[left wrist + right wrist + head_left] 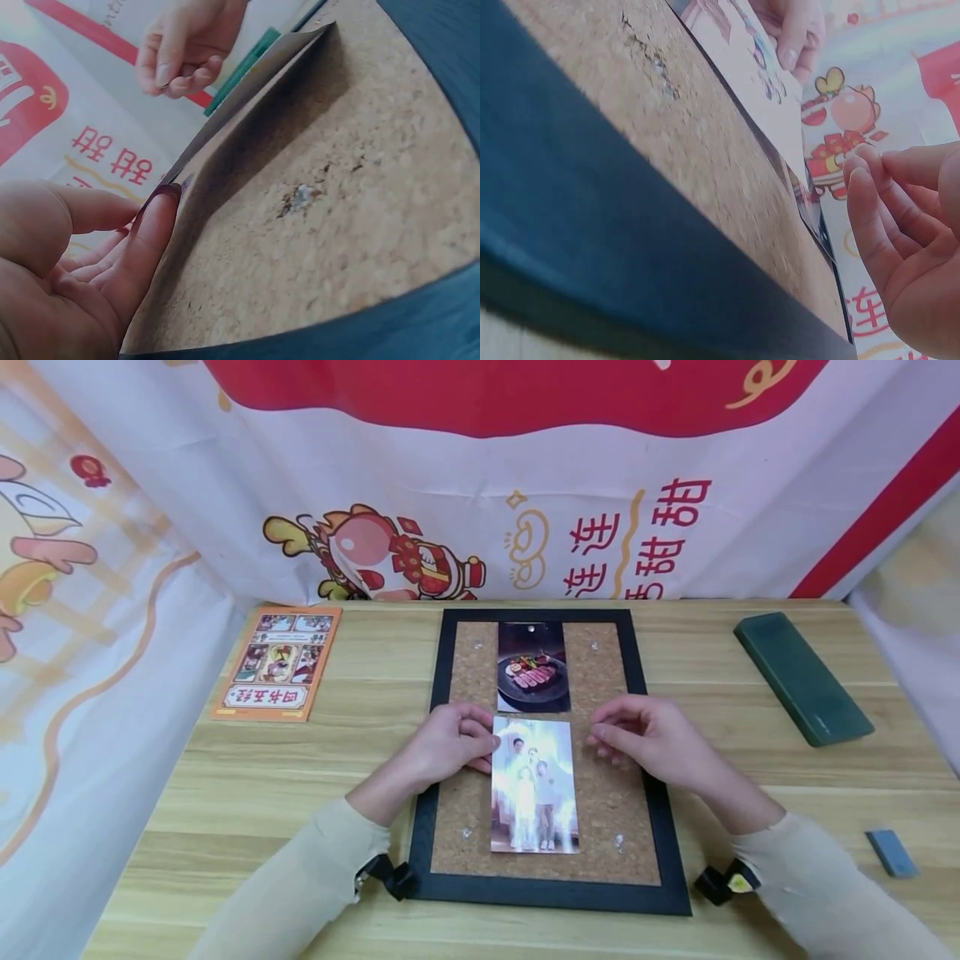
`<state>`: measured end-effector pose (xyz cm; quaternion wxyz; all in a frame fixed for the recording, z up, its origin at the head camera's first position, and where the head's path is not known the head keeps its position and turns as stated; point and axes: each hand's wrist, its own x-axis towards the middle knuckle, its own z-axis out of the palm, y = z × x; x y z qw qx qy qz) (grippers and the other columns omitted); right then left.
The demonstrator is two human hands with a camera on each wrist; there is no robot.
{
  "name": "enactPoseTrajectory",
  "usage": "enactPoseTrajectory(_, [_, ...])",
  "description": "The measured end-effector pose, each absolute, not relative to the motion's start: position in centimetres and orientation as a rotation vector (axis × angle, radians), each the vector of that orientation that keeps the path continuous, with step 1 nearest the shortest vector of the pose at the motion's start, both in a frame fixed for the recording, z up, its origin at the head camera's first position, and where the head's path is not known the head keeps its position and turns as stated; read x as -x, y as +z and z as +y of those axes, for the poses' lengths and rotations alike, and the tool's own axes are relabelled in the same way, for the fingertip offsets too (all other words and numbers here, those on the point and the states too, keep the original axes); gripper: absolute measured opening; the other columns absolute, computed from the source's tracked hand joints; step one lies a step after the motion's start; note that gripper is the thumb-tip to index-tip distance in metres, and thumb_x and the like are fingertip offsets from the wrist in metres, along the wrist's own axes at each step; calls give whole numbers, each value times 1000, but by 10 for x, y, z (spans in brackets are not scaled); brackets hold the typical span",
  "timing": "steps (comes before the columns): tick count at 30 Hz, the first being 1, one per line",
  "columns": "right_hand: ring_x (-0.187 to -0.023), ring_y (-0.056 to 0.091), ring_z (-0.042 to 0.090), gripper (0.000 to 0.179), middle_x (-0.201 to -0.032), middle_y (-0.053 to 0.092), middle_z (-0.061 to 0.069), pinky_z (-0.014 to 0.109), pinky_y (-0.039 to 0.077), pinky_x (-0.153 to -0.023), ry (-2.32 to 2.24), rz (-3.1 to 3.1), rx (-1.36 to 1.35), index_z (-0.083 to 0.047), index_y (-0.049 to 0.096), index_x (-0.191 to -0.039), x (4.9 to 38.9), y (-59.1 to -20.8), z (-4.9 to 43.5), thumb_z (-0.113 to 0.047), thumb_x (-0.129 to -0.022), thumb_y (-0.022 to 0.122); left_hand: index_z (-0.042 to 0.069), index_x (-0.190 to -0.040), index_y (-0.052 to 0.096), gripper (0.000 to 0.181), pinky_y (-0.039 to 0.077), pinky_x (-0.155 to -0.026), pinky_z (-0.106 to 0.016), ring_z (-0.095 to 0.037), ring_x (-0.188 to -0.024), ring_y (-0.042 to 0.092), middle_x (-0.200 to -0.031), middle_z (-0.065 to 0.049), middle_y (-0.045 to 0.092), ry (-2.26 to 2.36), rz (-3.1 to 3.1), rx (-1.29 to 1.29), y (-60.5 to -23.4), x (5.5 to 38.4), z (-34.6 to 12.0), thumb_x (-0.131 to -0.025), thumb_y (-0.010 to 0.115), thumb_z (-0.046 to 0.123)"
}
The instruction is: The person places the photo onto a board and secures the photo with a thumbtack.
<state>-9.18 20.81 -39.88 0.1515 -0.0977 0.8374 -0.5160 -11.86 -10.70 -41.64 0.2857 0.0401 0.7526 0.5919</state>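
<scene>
My left hand (453,739) pinches the left edge of a glossy family photo (534,789), thumb on its face and fingers behind. The photo lies over the lower middle of a black-framed corkboard (611,777); in the left wrist view its far side rises off the cork. Just right of the photo, my right hand (637,735) hovers with thumb and fingertips together, pinching a tiny pushpin (880,154) mostly hidden by the fingers. Above the family photo, a steak photo (533,668) is fixed to the cork by a pin (531,628) at its top.
Clear pushpins stand near the board's corners, one at upper left (478,645) and one at lower right (619,841). An orange booklet (276,664) lies left of the board. A dark green case (804,678) and a small blue block (892,853) lie to the right. Printed cloth (420,468) hangs behind.
</scene>
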Motion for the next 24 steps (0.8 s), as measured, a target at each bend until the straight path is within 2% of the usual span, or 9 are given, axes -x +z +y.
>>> enactPoseTrajectory(5, [-78,73,19,12,-97,80,12,33,64,-67,-1456,2402,338,-1,74,-115,95,-401,197,-6,-106,68,-7,-126,62,26,67,-70,-32,-15,-71,74,-99,-17,77,1480,2133,-91,-418,120,-101,-101,69,0])
enactPoseTrajectory(14, [-74,71,22,12,-96,79,10,32,62,-63,-1424,2406,383,-3,76,-115,101,-405,184,-5,-105,68,-1,-109,70,12,65,-60,-31,-14,-59,73,-80,-10,77,1272,2278,-111,-410,123,-91,-103,71,10])
enactPoseTrajectory(24, [-75,73,22,11,-95,79,14,34,64,-67,-1454,2300,411,1,73,-113,111,-411,167,-3,-107,65,3,-101,74,10,64,-57,-30,-14,-58,72,-75,-8,75,1188,2327,-110,-407,126,-90,-104,70,12])
